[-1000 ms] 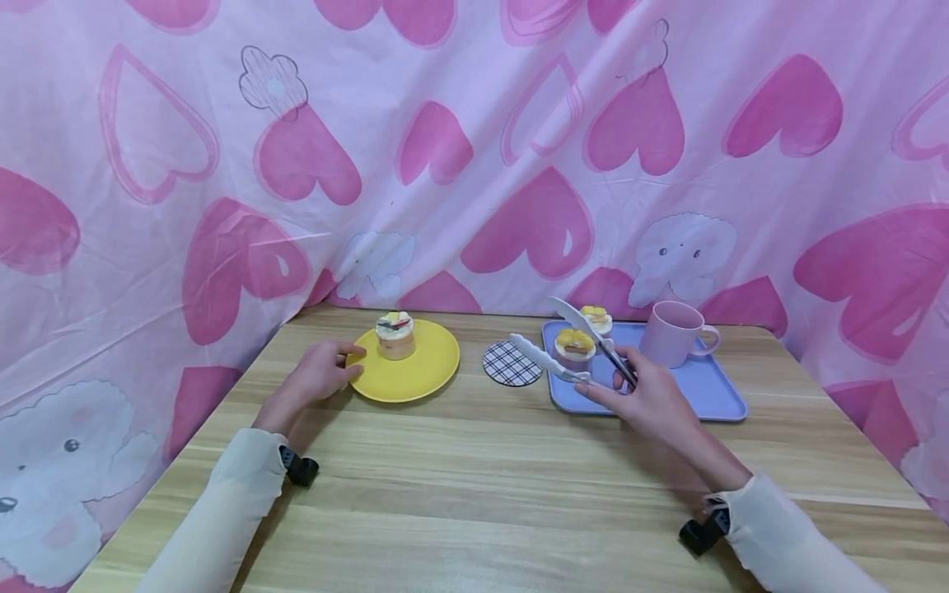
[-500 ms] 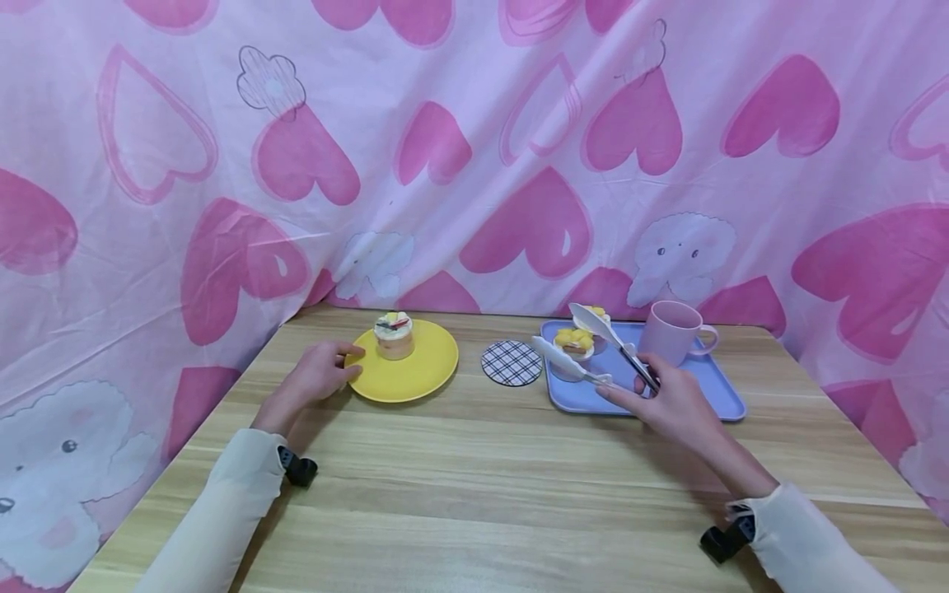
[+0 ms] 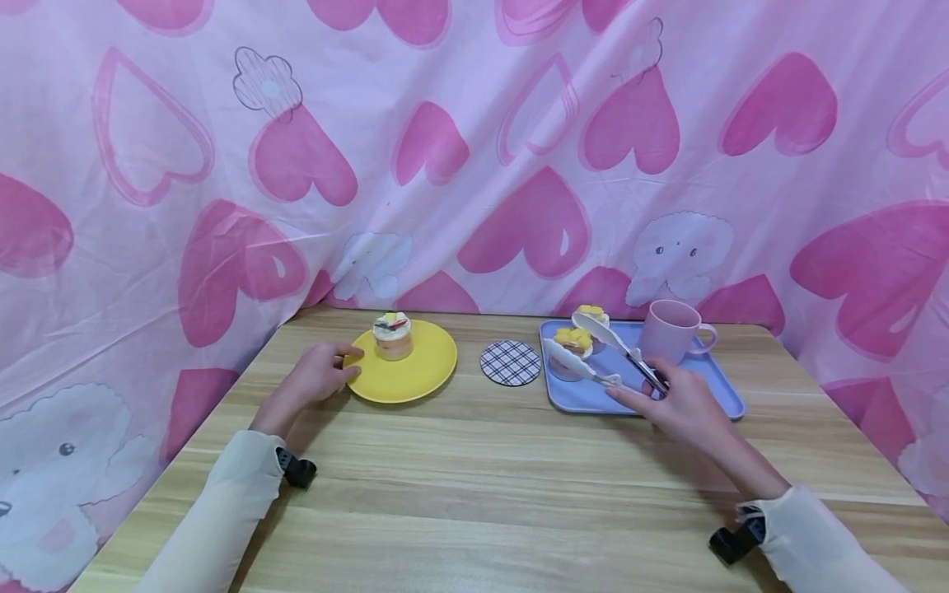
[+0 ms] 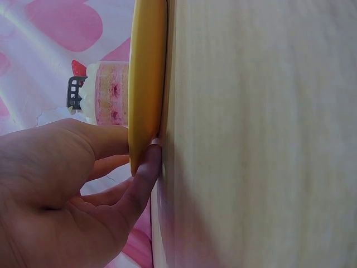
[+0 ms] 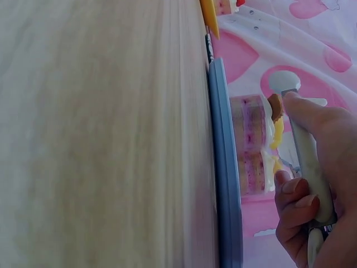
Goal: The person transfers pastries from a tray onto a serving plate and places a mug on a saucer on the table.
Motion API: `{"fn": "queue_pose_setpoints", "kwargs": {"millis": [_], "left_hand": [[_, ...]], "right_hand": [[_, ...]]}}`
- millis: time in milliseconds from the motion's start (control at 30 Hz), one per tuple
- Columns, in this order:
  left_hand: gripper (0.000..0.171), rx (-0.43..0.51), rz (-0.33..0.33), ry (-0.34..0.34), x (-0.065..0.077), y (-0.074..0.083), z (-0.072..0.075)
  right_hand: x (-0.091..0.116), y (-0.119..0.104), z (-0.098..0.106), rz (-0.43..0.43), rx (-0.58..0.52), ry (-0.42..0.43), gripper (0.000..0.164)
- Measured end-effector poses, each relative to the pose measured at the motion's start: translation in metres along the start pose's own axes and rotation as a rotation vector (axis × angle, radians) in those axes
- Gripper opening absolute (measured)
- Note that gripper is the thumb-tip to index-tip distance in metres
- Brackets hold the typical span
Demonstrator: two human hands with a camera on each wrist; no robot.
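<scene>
pink mug (image 3: 665,333) — upright | round checked coaster (image 3: 510,363) — flat on wooden table (image 3: 474,486) | heart-print cloth (image 3: 474,115) behind

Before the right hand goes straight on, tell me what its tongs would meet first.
Most likely the nearer yellow-topped cake on the blue tray, since the open tongs in the right hand point toward it. Depth is unclear, so they might pass above it.

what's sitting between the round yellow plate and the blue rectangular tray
In the head view, a round white coaster with dark checks lies on the light wooden table between the yellow plate and the blue tray.
</scene>
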State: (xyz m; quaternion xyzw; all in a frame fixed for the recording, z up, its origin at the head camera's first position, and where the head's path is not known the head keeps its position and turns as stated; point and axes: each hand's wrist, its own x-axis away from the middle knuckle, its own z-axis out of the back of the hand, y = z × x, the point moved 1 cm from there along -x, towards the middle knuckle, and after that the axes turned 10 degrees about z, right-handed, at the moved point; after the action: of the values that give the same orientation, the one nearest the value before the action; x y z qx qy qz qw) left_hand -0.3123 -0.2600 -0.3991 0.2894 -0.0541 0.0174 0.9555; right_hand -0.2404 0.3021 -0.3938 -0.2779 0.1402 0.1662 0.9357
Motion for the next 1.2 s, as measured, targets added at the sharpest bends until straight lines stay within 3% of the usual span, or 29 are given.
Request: {"fn": "queue_pose_setpoints", "kwargs": {"millis": [600,1200], "left_hand": [[0.041,-0.001,0.001,0.014,-0.001,0.0,0.0],[0.042,-0.006,0.015,-0.002,0.001,0.001,0.0]], "right_hand": [[0.004,0.012,0.006,-0.063,0.006,-0.113,0.093],[0.002,0.013,0.0,-0.095,0.007,-0.194,0.096]]}}
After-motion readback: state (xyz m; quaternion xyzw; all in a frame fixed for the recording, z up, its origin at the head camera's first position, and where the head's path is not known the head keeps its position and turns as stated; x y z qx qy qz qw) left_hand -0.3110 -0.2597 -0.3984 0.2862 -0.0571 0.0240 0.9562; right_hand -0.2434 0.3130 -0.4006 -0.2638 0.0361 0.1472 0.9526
